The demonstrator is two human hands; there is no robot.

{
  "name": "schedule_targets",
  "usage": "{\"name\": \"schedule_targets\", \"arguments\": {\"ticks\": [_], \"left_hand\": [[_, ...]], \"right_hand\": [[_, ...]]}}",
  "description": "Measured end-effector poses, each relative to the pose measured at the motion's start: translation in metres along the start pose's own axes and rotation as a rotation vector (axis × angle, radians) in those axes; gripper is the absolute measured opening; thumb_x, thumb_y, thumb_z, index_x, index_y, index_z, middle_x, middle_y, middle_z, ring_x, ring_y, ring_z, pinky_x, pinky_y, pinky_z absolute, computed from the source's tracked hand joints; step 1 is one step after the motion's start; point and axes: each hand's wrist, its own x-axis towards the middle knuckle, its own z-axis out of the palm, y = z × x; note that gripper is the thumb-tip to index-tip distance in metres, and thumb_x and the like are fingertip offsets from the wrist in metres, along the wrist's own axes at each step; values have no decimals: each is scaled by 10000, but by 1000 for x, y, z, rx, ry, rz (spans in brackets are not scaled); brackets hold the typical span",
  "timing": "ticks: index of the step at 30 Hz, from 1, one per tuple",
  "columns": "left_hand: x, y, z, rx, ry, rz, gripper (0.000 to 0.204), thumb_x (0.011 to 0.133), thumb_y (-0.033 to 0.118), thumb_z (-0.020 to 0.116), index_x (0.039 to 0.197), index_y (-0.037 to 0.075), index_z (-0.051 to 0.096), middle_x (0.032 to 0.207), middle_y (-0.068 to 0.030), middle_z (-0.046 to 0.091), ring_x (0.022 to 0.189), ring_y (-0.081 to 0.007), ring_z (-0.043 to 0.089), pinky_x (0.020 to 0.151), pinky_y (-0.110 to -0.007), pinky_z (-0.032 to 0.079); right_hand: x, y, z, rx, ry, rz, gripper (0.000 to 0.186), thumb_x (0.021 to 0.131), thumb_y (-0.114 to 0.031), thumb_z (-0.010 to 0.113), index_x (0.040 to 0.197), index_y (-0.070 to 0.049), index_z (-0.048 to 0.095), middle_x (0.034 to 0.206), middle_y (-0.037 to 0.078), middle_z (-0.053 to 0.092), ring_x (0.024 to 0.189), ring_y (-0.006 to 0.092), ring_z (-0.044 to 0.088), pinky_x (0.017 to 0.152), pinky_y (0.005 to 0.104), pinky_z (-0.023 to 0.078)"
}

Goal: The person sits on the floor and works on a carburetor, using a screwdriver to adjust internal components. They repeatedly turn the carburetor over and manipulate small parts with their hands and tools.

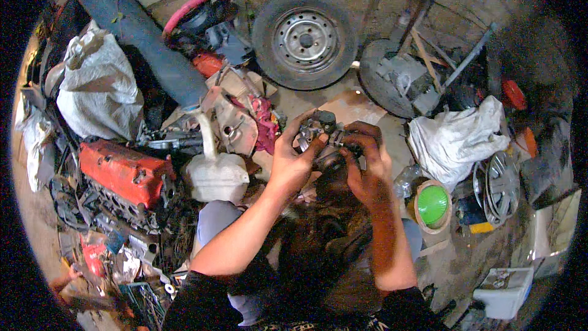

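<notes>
A small dark metal engine part [323,133], greasy and knobbly, is held up in front of me with both hands. My left hand [293,158] grips its left side, thumb pressed against the top. My right hand [367,162] wraps its right side with fingers curled over it. Much of the part is hidden by my fingers. My knees in grey trousers [215,219] show below the forearms, with a dark greasy lump of machinery between them.
A wheel with tyre [304,39] leans on the brick wall. A red engine cover [125,171] and white plastic tank [214,175] lie left. White sacks [98,89] [456,138], a green-lidded tub [433,206], a hubcap [499,184] and scrap metal surround me.
</notes>
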Motion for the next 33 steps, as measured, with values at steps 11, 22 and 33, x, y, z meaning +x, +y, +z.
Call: {"name": "schedule_targets", "arguments": {"ticks": [11, 22, 33], "left_hand": [[15, 13, -33, 185, 160, -31, 517, 906, 119, 746, 1390, 60, 573, 1195, -114, 698, 1117, -188, 632, 1025, -337, 465], [31, 10, -53, 283, 196, -22, 502, 889, 94, 745, 1363, 40, 589, 1214, -132, 696, 1140, -209, 640, 1042, -351, 450], [34, 13, -59, 272, 239, -60, 514, 877, 102, 752, 1361, 41, 590, 1231, -115, 684, 1155, -203, 627, 1046, -350, 445]], "right_hand": [[28, 6, 55, 88, -11, 37, 264, 816, 71, 639, 1060, -25, 618, 1170, 168, 619, 1098, 359, 615, 965, 427, 498], [43, 15, 86, 201, 20, 32, 208, 850, 20, 637, 1054, -18, 617, 1165, 178, 620, 1117, 382, 599, 984, 455, 483], [49, 14, 93, 230, -12, 10, 189, 889, -29, 641, 1075, -32, 607, 1142, 179, 629, 1081, 383, 600, 974, 468, 468]]}}
